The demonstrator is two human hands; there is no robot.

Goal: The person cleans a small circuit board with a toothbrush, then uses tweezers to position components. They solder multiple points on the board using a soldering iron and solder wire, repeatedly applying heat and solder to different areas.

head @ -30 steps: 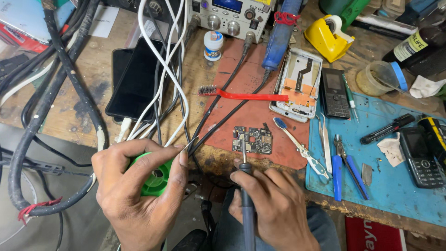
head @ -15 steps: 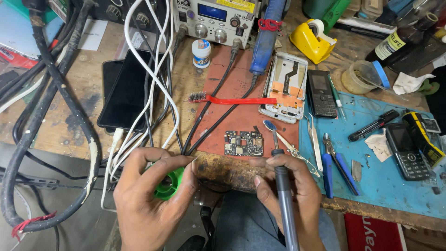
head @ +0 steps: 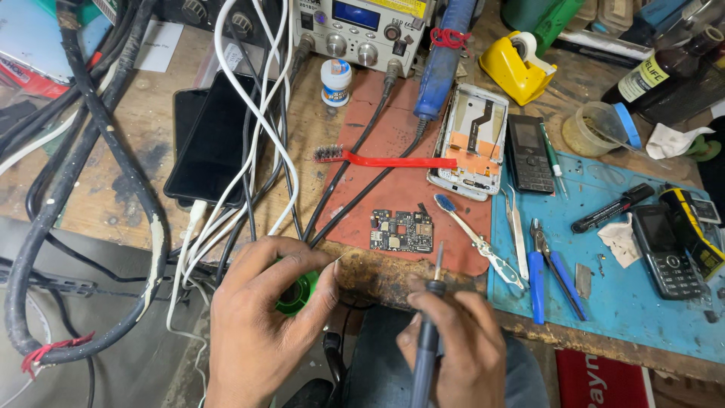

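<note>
The wooden bench [head: 113,143] carries a red mat [head: 393,181] at the middle and a blue mat [head: 627,279] to its right, with a bundle of cables [head: 249,166] trailing over a dark phone [head: 215,143] on the left. On the red mat lie an opened phone frame [head: 470,140], a red brush [head: 377,159] and, near the front edge, the small circuit board [head: 402,230]. This looks like the readying stage of a soldering job on that board: iron and solder are both in hand, but neither touches it. The next move would call for bringing tip and wire together onto one joint with a steady, fine approach. The left hand [head: 260,325] is curled shut around a green solder spool [head: 297,293], thumb and forefinger pinching out a thin wire end toward the board. The right hand [head: 453,351] is closed in a pen grip on the soldering iron [head: 429,317], whose tip points up at the board's lower edge, just short of it.
</note>
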